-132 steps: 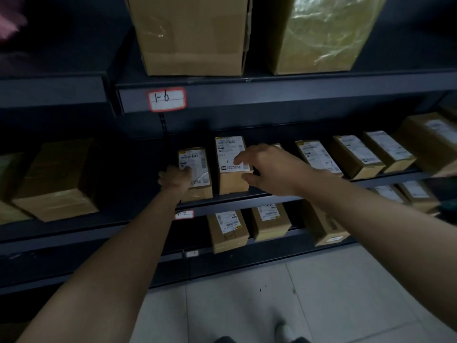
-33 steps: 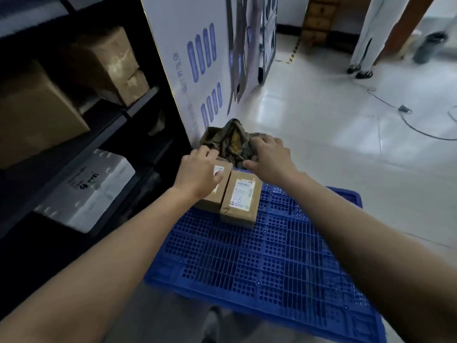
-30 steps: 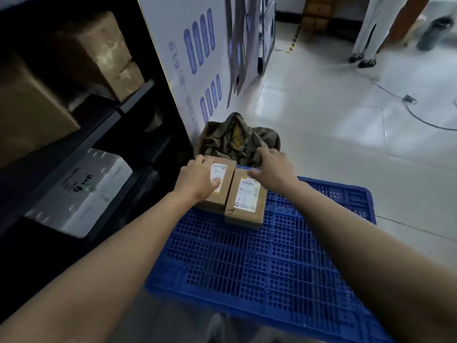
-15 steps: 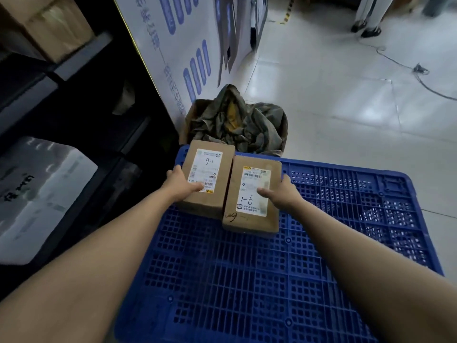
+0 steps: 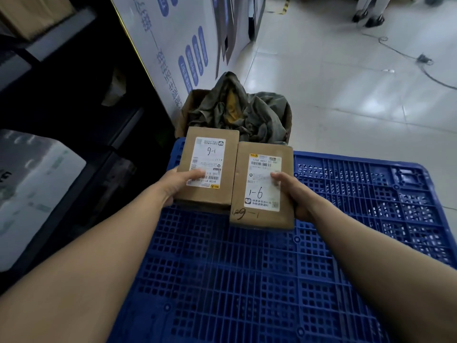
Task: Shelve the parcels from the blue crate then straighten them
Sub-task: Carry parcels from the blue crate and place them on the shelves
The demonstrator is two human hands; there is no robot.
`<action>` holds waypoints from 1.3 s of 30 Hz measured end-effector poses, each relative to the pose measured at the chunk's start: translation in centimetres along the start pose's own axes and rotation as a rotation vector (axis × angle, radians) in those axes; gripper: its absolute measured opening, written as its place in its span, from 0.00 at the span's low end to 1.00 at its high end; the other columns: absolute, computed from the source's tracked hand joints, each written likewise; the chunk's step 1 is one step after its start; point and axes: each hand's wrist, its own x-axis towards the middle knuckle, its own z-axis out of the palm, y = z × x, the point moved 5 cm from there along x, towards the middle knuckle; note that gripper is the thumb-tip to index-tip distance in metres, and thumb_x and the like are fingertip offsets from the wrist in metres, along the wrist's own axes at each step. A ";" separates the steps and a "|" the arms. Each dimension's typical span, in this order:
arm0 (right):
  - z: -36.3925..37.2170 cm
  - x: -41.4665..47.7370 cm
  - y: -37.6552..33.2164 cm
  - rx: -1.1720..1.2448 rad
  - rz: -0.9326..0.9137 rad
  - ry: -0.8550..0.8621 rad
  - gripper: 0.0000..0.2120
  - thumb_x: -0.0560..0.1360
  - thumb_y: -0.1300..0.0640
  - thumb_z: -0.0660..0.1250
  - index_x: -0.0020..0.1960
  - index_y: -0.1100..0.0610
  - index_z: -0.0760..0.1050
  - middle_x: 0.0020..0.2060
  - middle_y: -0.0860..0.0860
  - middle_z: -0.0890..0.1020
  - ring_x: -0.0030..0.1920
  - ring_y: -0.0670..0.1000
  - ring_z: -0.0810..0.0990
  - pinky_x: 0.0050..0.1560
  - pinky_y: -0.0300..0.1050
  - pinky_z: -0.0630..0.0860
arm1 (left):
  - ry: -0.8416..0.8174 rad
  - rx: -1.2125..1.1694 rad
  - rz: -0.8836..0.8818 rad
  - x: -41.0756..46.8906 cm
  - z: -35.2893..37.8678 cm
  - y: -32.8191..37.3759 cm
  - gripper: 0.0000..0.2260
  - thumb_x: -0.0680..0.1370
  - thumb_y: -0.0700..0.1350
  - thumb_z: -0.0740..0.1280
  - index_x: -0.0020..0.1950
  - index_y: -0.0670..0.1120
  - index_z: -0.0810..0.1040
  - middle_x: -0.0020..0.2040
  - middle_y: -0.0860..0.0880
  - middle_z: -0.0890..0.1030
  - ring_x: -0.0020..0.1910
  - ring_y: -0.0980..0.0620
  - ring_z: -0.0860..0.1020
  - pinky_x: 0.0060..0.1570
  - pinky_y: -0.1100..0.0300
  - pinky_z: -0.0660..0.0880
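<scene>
At the far corner of the blue crate (image 5: 346, 219), the left parcel (image 5: 210, 154) is clasped by the left grip (image 5: 178, 185) and the right parcel (image 5: 262, 174) by the right grip (image 5: 295, 196); both are best lifted level, labels up.

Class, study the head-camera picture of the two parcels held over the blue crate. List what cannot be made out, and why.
Head view:
- Fingers of the left hand and right hand: hidden beneath the left parcel and right parcel; only thumbs show.
- Fine print on both labels: too small; only handwritten 1-6 reads.
- Cardboard box behind the blue crate: contents covered by crumpled cloth.
- Standing person: cut off by the top edge.
</scene>
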 end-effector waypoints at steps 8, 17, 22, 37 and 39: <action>1.5 -8.5 -7.7 0.014 -0.132 -0.032 0.25 0.75 0.52 0.67 0.69 0.59 0.69 0.54 0.60 0.83 0.46 0.58 0.84 0.36 0.49 0.81 | -0.038 -0.112 0.128 -7.2 -1.8 8.4 0.35 0.64 0.51 0.77 0.66 0.53 0.63 0.53 0.46 0.82 0.45 0.48 0.83 0.38 0.56 0.79; 9.4 -23.5 -21.2 -0.116 -0.377 -0.249 0.21 0.76 0.54 0.66 0.68 0.56 0.70 0.51 0.57 0.85 0.49 0.59 0.85 0.39 0.51 0.82 | 0.087 -0.307 0.362 -24.3 -9.3 20.3 0.35 0.65 0.50 0.74 0.68 0.48 0.64 0.53 0.44 0.83 0.46 0.48 0.83 0.40 0.53 0.81; 13.4 -30.7 -25.5 -0.153 -0.440 -0.373 0.15 0.76 0.54 0.65 0.61 0.56 0.75 0.49 0.57 0.86 0.46 0.57 0.86 0.39 0.49 0.82 | 0.153 -0.335 0.440 -35.3 -12.1 23.2 0.32 0.69 0.51 0.73 0.70 0.50 0.65 0.56 0.44 0.83 0.50 0.46 0.82 0.43 0.51 0.81; 34.6 -54.9 -19.4 -0.422 -0.465 -1.091 0.25 0.72 0.56 0.70 0.67 0.59 0.71 0.44 0.57 0.87 0.40 0.56 0.86 0.34 0.48 0.82 | 0.816 -0.497 0.626 -76.1 -17.2 9.9 0.34 0.68 0.52 0.72 0.72 0.52 0.64 0.61 0.45 0.80 0.57 0.44 0.80 0.44 0.51 0.80; 37.6 -58.2 -16.4 -0.450 -0.425 -1.197 0.28 0.69 0.56 0.73 0.68 0.56 0.70 0.47 0.58 0.86 0.44 0.59 0.86 0.37 0.52 0.82 | 0.934 -0.499 0.625 -81.4 -17.0 6.7 0.37 0.66 0.53 0.73 0.72 0.52 0.64 0.61 0.45 0.80 0.58 0.44 0.80 0.45 0.50 0.79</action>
